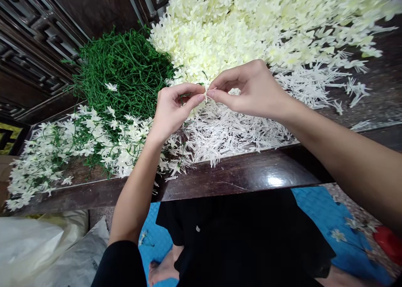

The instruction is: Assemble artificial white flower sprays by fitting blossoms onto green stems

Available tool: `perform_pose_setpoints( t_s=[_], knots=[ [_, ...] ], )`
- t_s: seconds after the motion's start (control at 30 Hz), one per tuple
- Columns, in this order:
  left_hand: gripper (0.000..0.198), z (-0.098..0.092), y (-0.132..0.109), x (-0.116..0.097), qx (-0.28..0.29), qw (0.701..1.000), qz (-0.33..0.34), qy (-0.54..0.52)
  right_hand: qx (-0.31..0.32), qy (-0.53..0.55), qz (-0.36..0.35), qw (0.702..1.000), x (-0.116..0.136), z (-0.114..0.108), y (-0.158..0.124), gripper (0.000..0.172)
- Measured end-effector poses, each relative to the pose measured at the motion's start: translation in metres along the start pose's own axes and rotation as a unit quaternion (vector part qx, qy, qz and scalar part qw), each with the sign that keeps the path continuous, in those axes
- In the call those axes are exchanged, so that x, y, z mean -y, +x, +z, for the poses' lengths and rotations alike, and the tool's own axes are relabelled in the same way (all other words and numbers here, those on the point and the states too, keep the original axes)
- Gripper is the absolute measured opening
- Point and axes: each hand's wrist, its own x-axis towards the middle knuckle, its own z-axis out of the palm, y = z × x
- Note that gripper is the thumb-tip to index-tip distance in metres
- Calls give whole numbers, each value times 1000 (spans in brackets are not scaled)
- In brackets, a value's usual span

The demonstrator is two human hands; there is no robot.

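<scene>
My left hand [177,107] is closed in a pinch, with a bit of green plastic stem showing at its fingertips. Tip to tip with it, my right hand [245,90] pinches a small white artificial flower piece [206,95]. Fingers cover most of both parts, so how they join is hidden. Beneath the hands spreads a heap of thin white stamens [232,132]. Behind them lies a large pile of pale yellow-white fabric petals [213,35]. A tangled mound of green stems [122,69] sits to the left of my left hand.
Assembled white flowers on green stems [91,140] cover the left end of the dark wooden bench [238,169]. Carved wood panelling [40,31] rises behind. Plastic bags [40,249] stand at lower left. A blue mat [339,224] and a red object [388,241] are on the floor.
</scene>
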Motion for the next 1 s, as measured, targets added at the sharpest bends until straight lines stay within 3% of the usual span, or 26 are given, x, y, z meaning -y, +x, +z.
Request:
perform_pose_setpoints(
  t_s=[0.63,1.0],
  knots=[
    [20,1,3,1,-10,1000,-3,-1,-5,49,0,999,2,-2,1,8],
    [24,0,2,3,-27,1000,4,-10,-53,79,-9,995,4,2,-1,7]
  ],
)
